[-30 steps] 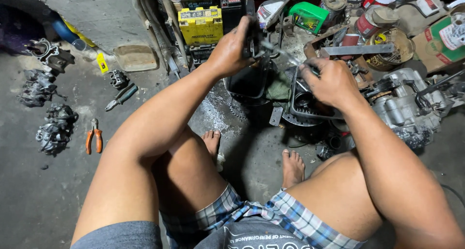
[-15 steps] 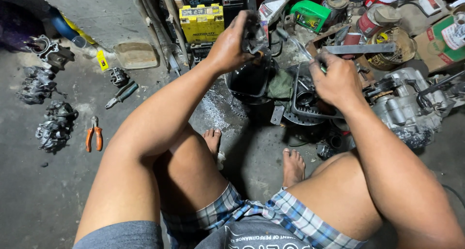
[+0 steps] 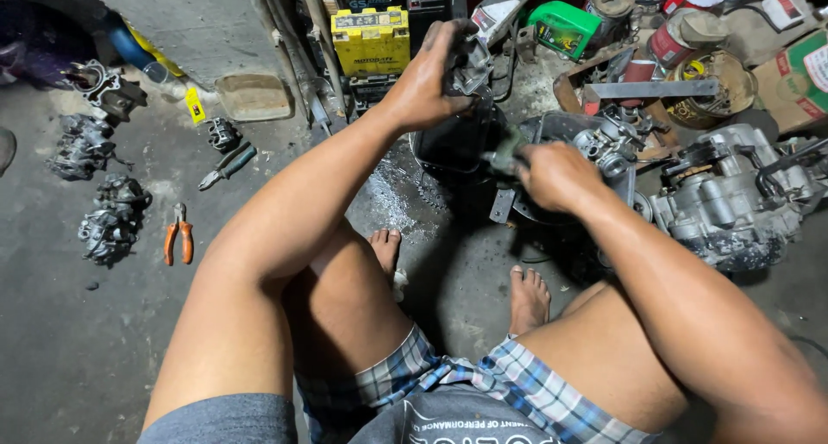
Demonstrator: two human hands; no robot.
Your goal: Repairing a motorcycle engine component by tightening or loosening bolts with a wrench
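My left hand (image 3: pixel 429 80) is raised over the floor, gripping a small grey metal carburetor part (image 3: pixel 468 62) with greasy fingers. My right hand (image 3: pixel 556 175) is closed around the handle of a tool (image 3: pixel 503 160) whose tip points left toward that part. Both hands hover above a dark basin (image 3: pixel 457 144) holding dark liquid. I am squatting, with bare knees and feet below the hands.
A grey engine block (image 3: pixel 729 202) lies at the right. A yellow battery (image 3: pixel 372 40), a green container (image 3: pixel 562 27) and several cans stand at the back. Carburetor bodies (image 3: pixel 108 220), orange pliers (image 3: pixel 178 241) and a screwdriver (image 3: pixel 228 165) lie on the concrete at the left.
My right hand has left the parts at the right and moved left with a tool toward the part. My left hand has stayed raised on the part, its grip slightly turned.
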